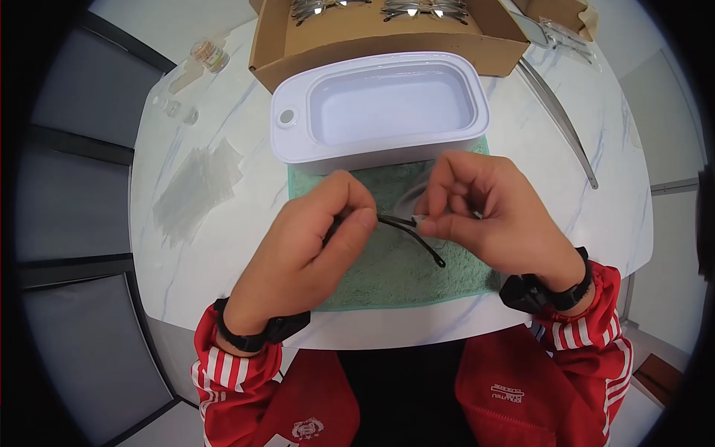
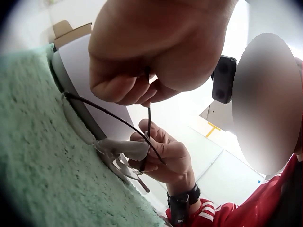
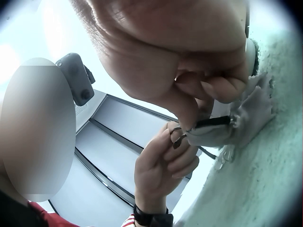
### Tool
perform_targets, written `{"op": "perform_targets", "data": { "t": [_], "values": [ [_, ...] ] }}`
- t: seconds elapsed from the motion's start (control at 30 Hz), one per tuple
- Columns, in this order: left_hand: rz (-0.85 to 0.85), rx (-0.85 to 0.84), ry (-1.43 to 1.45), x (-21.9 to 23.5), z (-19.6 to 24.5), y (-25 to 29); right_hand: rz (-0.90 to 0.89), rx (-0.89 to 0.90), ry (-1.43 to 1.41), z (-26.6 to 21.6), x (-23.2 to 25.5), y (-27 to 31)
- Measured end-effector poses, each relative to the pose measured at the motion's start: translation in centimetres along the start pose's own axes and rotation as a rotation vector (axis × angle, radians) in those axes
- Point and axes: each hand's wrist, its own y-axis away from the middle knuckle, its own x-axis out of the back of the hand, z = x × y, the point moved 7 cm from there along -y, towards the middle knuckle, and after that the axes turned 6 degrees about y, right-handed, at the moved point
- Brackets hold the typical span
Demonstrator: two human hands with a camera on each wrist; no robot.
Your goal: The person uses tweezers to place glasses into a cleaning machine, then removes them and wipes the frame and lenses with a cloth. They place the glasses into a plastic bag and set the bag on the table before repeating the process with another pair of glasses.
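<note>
A pair of eyeglasses with thin dark temples (image 1: 426,243) is held between both hands, over the green towel (image 1: 357,287). My left hand (image 1: 309,242) pinches one slender temple between thumb and curled fingers. Opposite it, my right hand (image 1: 488,212) pinches a thin greyish-white cloth (image 3: 255,109) folded against the glasses. In the left wrist view the cloth hangs below the right fingertips, and the other temple (image 2: 106,111) sticks out freely towards the towel. The lenses are mostly hidden by the cloth and fingers.
Beyond the hands stands a white oblong basin (image 1: 290,149) holding clear liquid. Behind it, a cardboard box (image 1: 372,46) contains several glasses. Thin translucent sheets (image 1: 195,195) and small bottles (image 1: 210,56) lie left. A long grey strip (image 1: 560,119) lies right.
</note>
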Motion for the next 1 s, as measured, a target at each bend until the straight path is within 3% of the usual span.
{"op": "perform_targets", "data": {
  "t": [0.1, 0.17, 0.33, 0.43, 0.6, 0.87, 1.0],
  "values": [
    [-0.062, -0.071, -0.085, -0.9, 0.4, -0.1, 0.015, 0.032, 0.061, -0.2, -0.4, 0.0],
    [-0.069, -0.047, -0.059, -1.2, 0.5, -0.1, 0.091, 0.179, 0.038, -0.5, -0.5, 0.1],
    [-0.055, -0.078, -0.070, -1.2, 0.7, -0.2, 0.070, 0.145, 0.059, -0.7, -0.5, 0.2],
    [0.052, -0.091, -0.093, -0.2, 0.8, 0.1, 0.094, 0.169, 0.041, -0.6, -0.2, 0.3],
    [0.226, -0.115, 0.138, 2.2, 0.3, 0.5, 0.160, 0.240, 0.094, -0.8, 1.1, 0.3],
    [0.252, -0.097, 0.234, 2.9, -0.1, 0.8, 0.140, 0.052, 0.071, -0.6, 1.6, 0.2],
    [0.241, -0.080, 0.242, 2.8, -0.2, 0.8, 0.194, 0.087, 0.020, -0.4, 1.9, 0.2]
  ]
}}
